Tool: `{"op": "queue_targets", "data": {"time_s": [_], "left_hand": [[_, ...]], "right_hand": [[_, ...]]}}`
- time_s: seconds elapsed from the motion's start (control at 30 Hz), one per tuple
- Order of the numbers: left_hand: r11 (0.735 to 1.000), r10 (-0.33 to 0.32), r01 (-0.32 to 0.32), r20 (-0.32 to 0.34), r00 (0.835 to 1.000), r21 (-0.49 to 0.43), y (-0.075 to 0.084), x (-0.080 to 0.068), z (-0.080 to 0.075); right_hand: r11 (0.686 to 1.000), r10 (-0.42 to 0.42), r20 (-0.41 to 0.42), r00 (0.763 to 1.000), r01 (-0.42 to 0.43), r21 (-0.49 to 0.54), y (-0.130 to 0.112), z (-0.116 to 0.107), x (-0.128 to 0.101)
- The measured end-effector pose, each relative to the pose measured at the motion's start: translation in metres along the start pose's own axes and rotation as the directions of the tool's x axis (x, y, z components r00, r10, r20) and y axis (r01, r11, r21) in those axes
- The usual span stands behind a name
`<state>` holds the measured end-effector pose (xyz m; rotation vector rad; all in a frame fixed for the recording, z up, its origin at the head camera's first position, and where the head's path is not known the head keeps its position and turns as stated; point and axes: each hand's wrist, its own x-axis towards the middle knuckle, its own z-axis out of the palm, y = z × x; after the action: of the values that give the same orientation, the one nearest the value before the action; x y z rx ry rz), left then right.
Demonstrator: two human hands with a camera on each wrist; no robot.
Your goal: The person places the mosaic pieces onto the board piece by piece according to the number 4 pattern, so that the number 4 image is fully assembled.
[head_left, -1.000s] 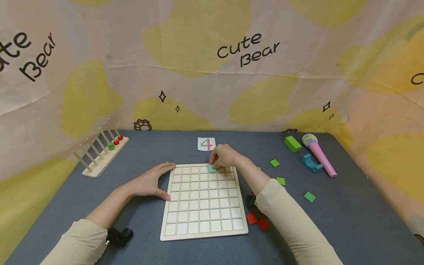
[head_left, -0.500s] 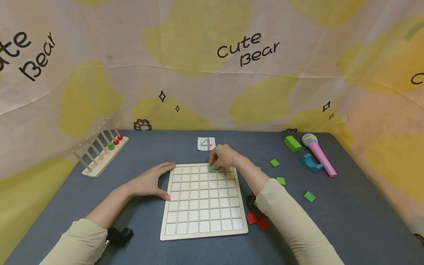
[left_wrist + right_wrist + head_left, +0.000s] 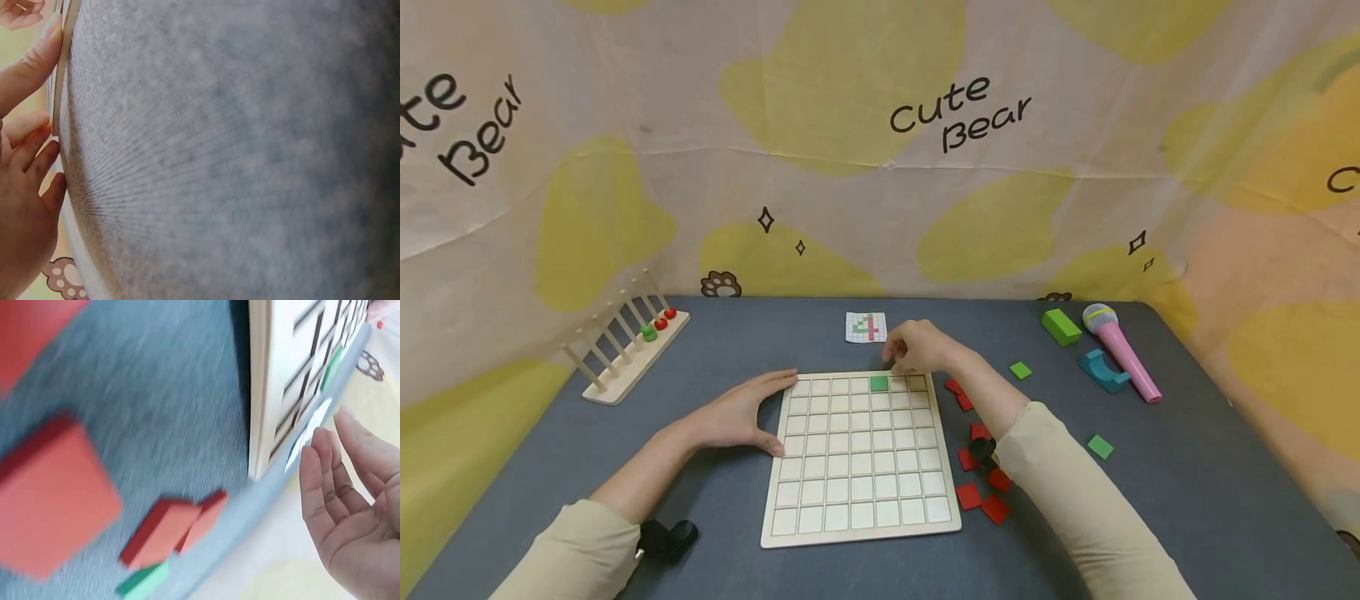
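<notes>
A pale wooden grid board (image 3: 861,458) lies flat on the dark table. One green square tile (image 3: 878,383) sits in a cell of its far row, right of the middle. Just right of that tile, my right hand (image 3: 919,346) hovers over the board's far edge, its fingers loosely bent and holding nothing; in the right wrist view the palm (image 3: 359,531) shows bare. My left hand (image 3: 741,412) rests at the board's left side, thumb and fingers spread, with the thumb (image 3: 37,62) touching the edge in the left wrist view.
Several red tiles (image 3: 969,497) lie along the board's right side, partly under my right forearm. Green tiles (image 3: 1101,447) lie farther right. A patterned card (image 3: 866,327) is behind the board. A pink microphone (image 3: 1127,358), blue arch (image 3: 1105,371), green block (image 3: 1061,327) and peg rack (image 3: 636,354) stand around.
My right hand has let go of the green tile, leaving it in the far row, and moved slightly up and right. More red tiles show beside the board. The left hand stays put.
</notes>
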<state>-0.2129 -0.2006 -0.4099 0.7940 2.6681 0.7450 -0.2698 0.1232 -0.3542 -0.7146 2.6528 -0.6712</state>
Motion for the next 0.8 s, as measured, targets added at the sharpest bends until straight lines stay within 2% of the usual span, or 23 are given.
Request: {"op": "queue_targets", "data": {"time_s": [0.5,0.8], "left_hand": [[1.000,-0.004,0.004,0.002,1.000,0.005,0.000,0.000,0.001],[1.000,-0.005,0.005,0.000,1.000,0.011,0.000,-0.001,0.001]], "right_hand": [[0.996,0.063,-0.057,0.996,-0.059,0.066,0.049,-0.035,-0.032],[0.991,0.125,-0.068,0.990,-0.121,0.054,0.086,-0.043,-0.051]]}}
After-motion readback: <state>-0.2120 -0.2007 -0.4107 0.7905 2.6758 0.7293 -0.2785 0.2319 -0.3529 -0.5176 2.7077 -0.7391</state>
